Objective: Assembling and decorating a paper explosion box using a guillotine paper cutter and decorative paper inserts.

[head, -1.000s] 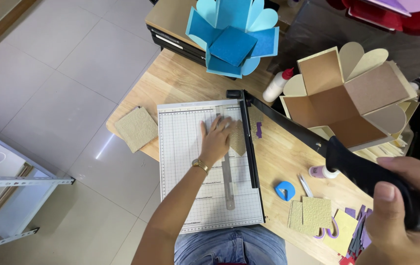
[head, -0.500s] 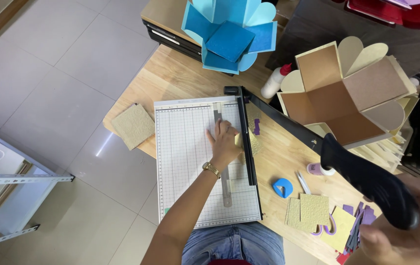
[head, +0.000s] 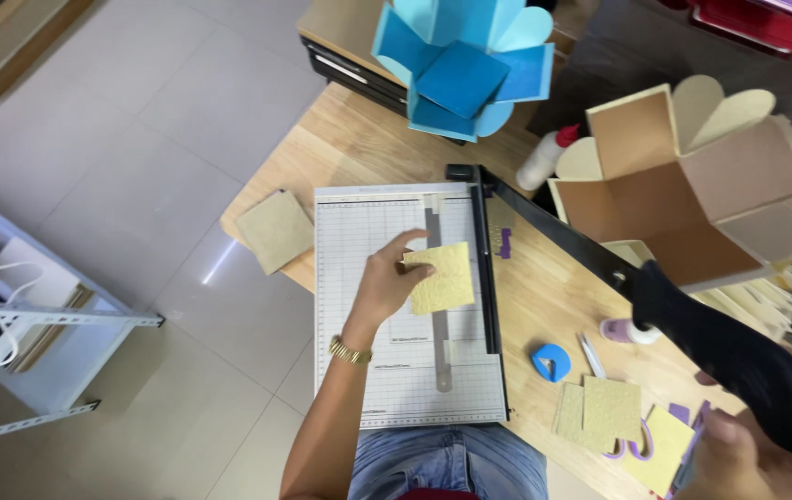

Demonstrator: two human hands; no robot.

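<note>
Since the earlier frames, the left hand [head: 385, 282] has come off the flat press on the cutter [head: 405, 306] and now lifts a yellow card [head: 442, 276], pinched between thumb and fingers. That card hangs just above the grid bed, over the grey ruler strip [head: 436, 306] and close beside the cutting edge. At the lower right, the right hand [head: 738, 454] has dropped lower too; it is clenched round the black handle [head: 729, 356] of the blade arm [head: 553, 231], which stands raised at a slant over the table [head: 349, 139] (only part of that hand shows at the frame edge).

By my reading, the step in hand is handling the card at the cutter with the blade up, either taking it off the bed or setting it for a trim; I cannot tell which. Any next move would call for the card lying flat and square against the grid, fingers left of the edge, before the arm comes down.

Nearby lie other yellow squares [head: 611, 407], a blue box [head: 465, 65] and a brown box [head: 692, 185].
</note>
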